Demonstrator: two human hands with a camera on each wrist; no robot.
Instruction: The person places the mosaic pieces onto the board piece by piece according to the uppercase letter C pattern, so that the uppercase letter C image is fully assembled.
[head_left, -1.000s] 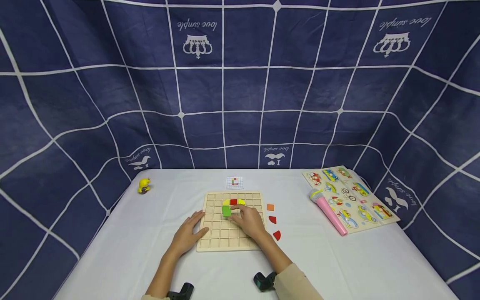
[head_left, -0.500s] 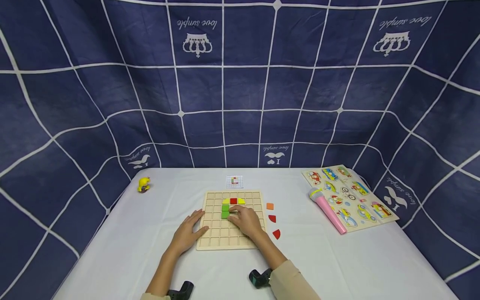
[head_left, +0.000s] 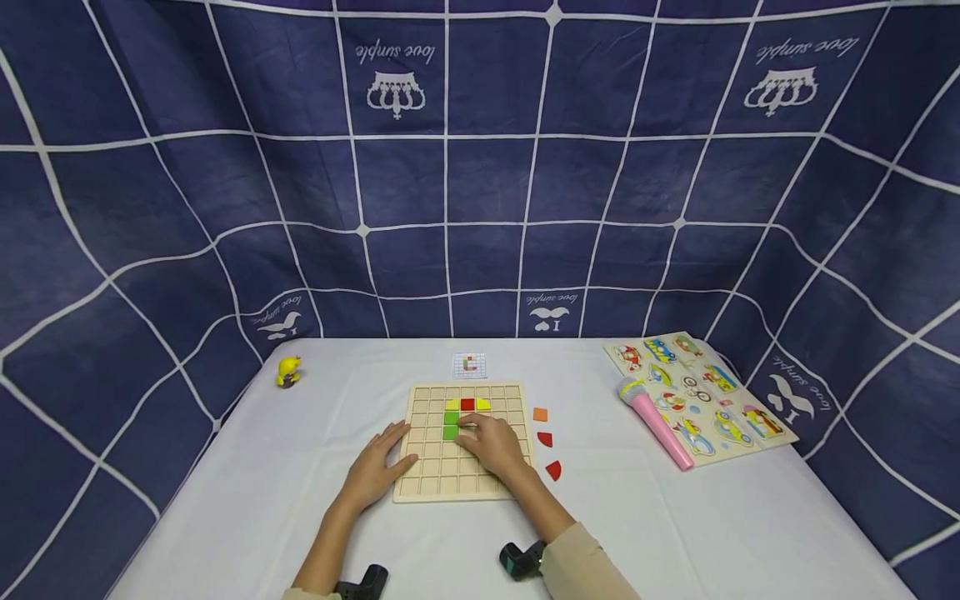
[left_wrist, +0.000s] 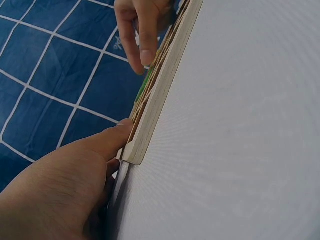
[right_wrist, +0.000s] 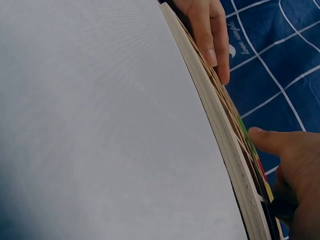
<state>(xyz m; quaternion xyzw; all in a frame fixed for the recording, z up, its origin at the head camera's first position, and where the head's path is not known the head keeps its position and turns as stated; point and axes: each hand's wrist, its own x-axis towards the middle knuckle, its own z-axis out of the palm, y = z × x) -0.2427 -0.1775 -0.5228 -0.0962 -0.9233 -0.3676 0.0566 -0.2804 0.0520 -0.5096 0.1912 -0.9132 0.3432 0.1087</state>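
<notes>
A square wooden grid board (head_left: pixel 427 483) lies on the table. My left hand (head_left: pixel 370 473) rests on its left edge, thumb on top, as the left wrist view also shows. Two green square tiles (head_left: pixel 450 432) sit one below the other in the grid, under a row with a red square tile (head_left: pixel 468 404) between yellow tiles (head_left: pixel 483 404). My right hand (head_left: pixel 495 446) is over the board, its index finger and thumb apart beside the green tiles' right side. Whether the fingertips touch the tiles is hard to tell.
Right of the board lie an orange square tile (head_left: pixel 540 414) and two red quarter-round tiles (head_left: pixel 553 471). A pattern card (head_left: pixel 469 365) lies behind the board. A pink toy microphone (head_left: pixel 660 427) rests against a picture puzzle board (head_left: pixel 708 446). A yellow toy figure (head_left: pixel 288 372) stands at left.
The lower green tile, tilted and overlapping earlier, now lies flat in its cell below the other. My right hand's fingers have eased slightly off it. My left hand stays put.
</notes>
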